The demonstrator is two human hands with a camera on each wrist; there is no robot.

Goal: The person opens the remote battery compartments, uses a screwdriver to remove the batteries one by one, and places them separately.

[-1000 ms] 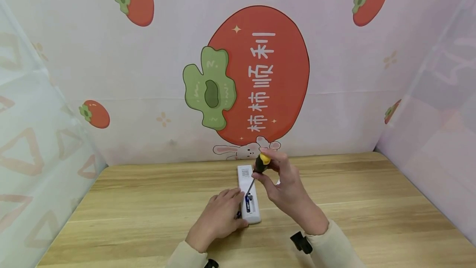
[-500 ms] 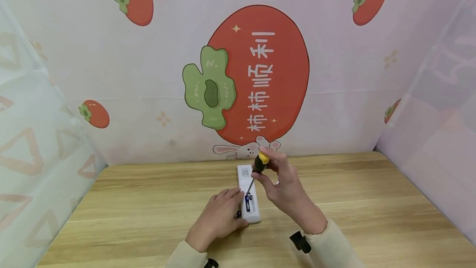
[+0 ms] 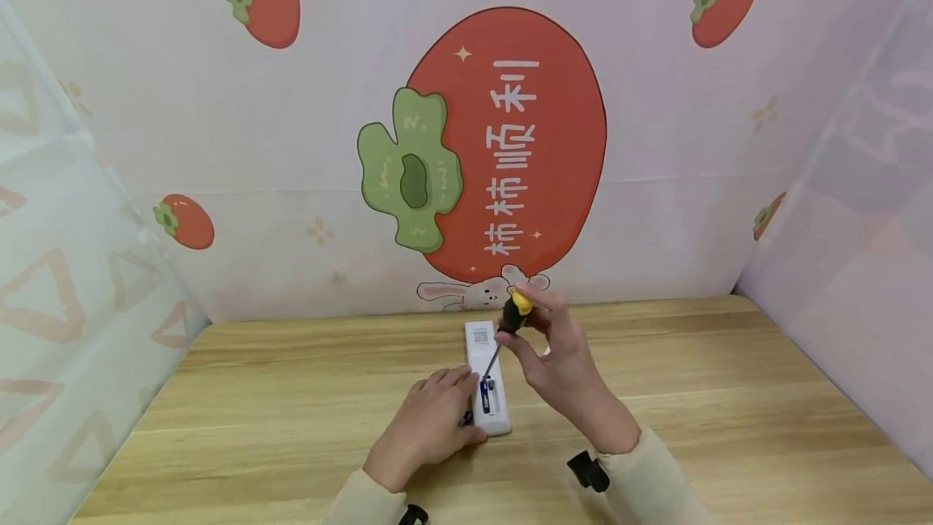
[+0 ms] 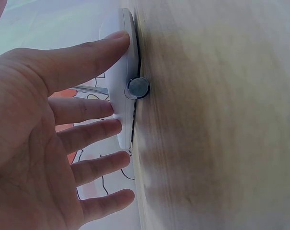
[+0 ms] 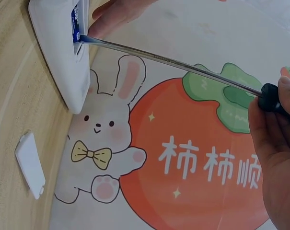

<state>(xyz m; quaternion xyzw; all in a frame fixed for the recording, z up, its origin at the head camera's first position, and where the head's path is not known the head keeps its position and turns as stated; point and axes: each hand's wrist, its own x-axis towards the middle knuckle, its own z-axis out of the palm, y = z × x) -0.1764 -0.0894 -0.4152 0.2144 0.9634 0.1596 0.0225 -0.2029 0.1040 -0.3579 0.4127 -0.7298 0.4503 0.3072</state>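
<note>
A white remote control (image 3: 479, 355) lies face down on the table with its battery compartment uncovered. One blue battery (image 3: 486, 400) sits in the left part of that compartment. My left hand (image 3: 430, 424) rests against the remote's left side, its thumb and fingers extended, with thumb and some fingertips touching the casing. Beside the remote, under this hand, lies a second battery (image 4: 137, 88), seen end-on in the left wrist view. My right hand (image 3: 564, 359) pinches a screwdriver (image 3: 513, 314) by its black and yellow handle. The screwdriver's tip (image 5: 86, 39) touches or nearly touches the battery's far end.
A small white battery cover (image 5: 30, 165) lies on the wooden table (image 3: 291, 395), right of the remote and mostly hidden by my right hand in the head view. Behind the table hangs a printed backdrop (image 3: 539, 168); side sheets flank it.
The screwdriver's handle has shifted slightly right and away from me with my right hand, while its tip stays at the battery's end. My left hand and the remote look still.
</note>
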